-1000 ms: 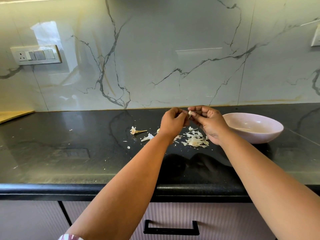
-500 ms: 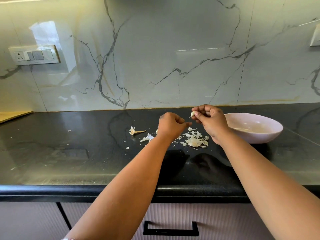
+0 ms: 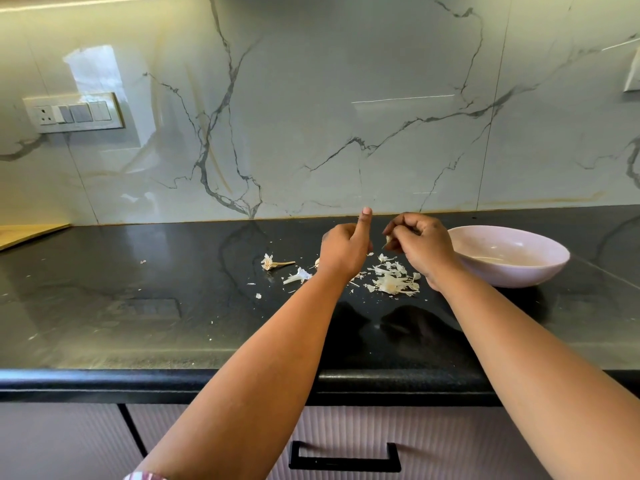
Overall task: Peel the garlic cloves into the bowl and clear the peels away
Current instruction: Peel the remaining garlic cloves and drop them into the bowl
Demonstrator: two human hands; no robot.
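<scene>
A: Left hand over the table, fingers curled, thumb straight up, nothing seen in it. Right hand just beside, pinching a clove at the fingertips.

B: Touching each other?

A: No, narrowly apart, both above the peels.

B: And further left?

A: Far left on the wall, a switch plate. Then on the table a stem, a white scrap near it, small flecks around.

B: Peels where exactly?

A: Heaped under and between the hands, just left of the bowl.

B: Bowl?

A: Pale, upright, right of the right hand, apart from the heap. Contents hard to tell. Below the table edge, a drawer handle.
</scene>
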